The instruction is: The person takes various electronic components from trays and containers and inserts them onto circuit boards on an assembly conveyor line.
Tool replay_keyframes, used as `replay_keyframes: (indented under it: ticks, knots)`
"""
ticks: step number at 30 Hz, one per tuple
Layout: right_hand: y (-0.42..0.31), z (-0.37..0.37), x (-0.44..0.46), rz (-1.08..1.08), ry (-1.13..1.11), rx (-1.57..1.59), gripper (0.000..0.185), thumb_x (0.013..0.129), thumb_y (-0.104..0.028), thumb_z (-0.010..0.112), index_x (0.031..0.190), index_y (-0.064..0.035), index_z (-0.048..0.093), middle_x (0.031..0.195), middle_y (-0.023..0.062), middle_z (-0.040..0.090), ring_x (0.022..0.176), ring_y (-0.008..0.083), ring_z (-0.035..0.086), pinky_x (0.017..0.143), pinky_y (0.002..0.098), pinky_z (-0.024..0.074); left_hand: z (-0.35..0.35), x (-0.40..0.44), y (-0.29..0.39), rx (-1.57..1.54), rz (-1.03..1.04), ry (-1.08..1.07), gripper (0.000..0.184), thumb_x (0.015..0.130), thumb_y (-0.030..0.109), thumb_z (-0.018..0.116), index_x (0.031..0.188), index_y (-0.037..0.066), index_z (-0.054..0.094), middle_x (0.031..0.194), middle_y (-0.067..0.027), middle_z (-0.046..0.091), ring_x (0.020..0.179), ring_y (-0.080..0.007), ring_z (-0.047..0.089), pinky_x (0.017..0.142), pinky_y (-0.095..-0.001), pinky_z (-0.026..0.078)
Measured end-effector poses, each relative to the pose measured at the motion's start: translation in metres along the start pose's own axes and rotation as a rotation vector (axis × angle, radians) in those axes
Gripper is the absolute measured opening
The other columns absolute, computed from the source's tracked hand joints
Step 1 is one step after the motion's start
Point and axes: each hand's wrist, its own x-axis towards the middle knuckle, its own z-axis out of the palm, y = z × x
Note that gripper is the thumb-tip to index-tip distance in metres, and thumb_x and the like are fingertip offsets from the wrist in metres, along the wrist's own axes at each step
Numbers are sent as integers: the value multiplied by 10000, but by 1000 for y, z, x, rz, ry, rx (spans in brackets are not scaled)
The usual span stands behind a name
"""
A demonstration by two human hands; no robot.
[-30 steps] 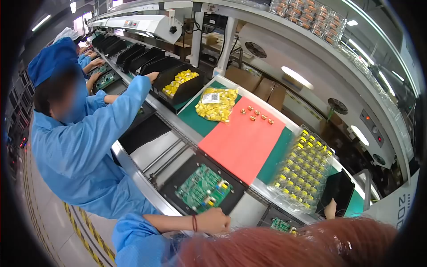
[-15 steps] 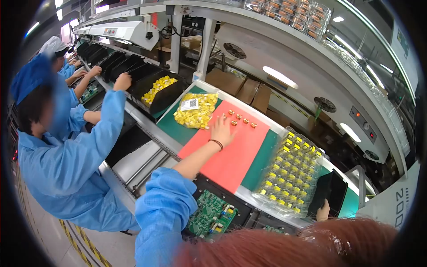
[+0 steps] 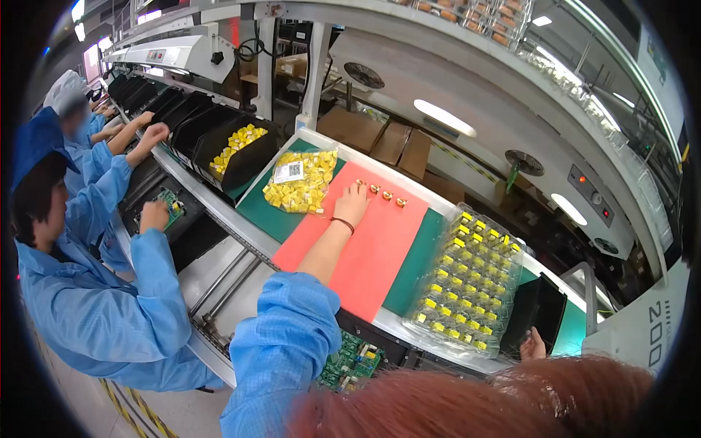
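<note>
On the red sheet (image 3: pixel 365 274), my left hand (image 3: pixel 349 207) reaches palm down, its fingers drawn together at the left end of a short row of small copper-coloured components (image 3: pixel 388 196). What lies under its fingertips is hidden. A clear bag of yellow parts (image 3: pixel 301 191) rests just left of this hand. At the lower right, my right hand (image 3: pixel 535 345) shows only in part, fingers curled at the front of a black bin (image 3: pixel 539 310); anything in them is too small to make out. Beside that bin, a clear plastic tray (image 3: pixel 467 349) holds rows of yellow-topped parts.
A green circuit board (image 3: pixel 349 363) lies below the table edge near my left sleeve. Black bins, one with yellow parts (image 3: pixel 237 148), line the left. Co-workers in blue (image 3: pixel 95 292) sit there. A white lamp hood (image 3: pixel 453 80) hangs above, with cardboard boxes (image 3: pixel 394 142) behind the table.
My left hand's spread fingers have drawn together, and a loose component beside the row no longer shows. The nearest co-worker's arms have moved. The whole view has shifted slightly.
</note>
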Motion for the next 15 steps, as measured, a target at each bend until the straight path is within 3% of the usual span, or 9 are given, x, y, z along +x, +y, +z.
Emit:
replay_keyframes:
  ticks: [2,3,4,5,6,8,10,15]
  knots:
    - [-3,1,0,23,-20,5,165,872,-157,570,1025,-105,603,731,-31,604,594,47,543,514,161,441,2,2,-1,-168,-152,83,317,851,319,560,1020,53,528,884,-127,537,798,-295,576,664,-416,507]
    - [-3,1,0,59,-28,3,166,870,-168,575,1025,-115,605,702,-41,597,561,41,526,487,161,422,7,8,-5,-169,-146,93,317,851,319,560,1020,53,528,884,-127,537,798,-295,576,664,-416,507]
    - [-2,2,1,55,-60,11,145,868,-183,581,999,-132,613,636,-66,542,496,37,450,432,170,354,10,13,-10,-362,-369,110,251,870,306,538,947,67,536,803,-105,540,739,-262,575,613,-385,498]
    - [-3,6,0,49,-61,17,145,868,-183,581,999,-132,613,636,-66,542,496,37,450,432,170,354,11,15,-14,-556,-592,121,215,889,293,517,874,81,545,721,-82,544,680,-228,574,562,-355,489]
    - [-3,9,-2,40,-53,0,119,860,-198,597,972,-159,611,591,-77,483,467,40,400,412,182,316,1,10,-20,-557,-584,121,215,889,293,517,874,81,545,721,-82,544,680,-228,574,562,-355,489]
    - [1,13,0,26,-38,-20,85,843,-203,625,925,-183,617,534,-87,367,438,53,304,400,217,234,-35,-7,-34,-1748,-799,-391,215,905,292,504,780,120,532,620,-24,520,593,-152,533,482,-276,424]
    - [2,18,1,19,-48,-31,73,840,-198,629,910,-179,620,539,-88,377,441,52,312,403,214,241,-71,-32,-29,-1996,-927,-402,206,912,290,511,773,139,519,647,11,514,573,-97,491,466,-220,363]
    - [2,29,-5,-20,-39,-87,38,831,-181,638,861,-162,624,542,-88,384,442,51,318,411,213,248,-146,-103,-29,-2146,-850,-486,139,916,198,514,845,83,548,740,17,533,679,-84,511,540,-198,404]
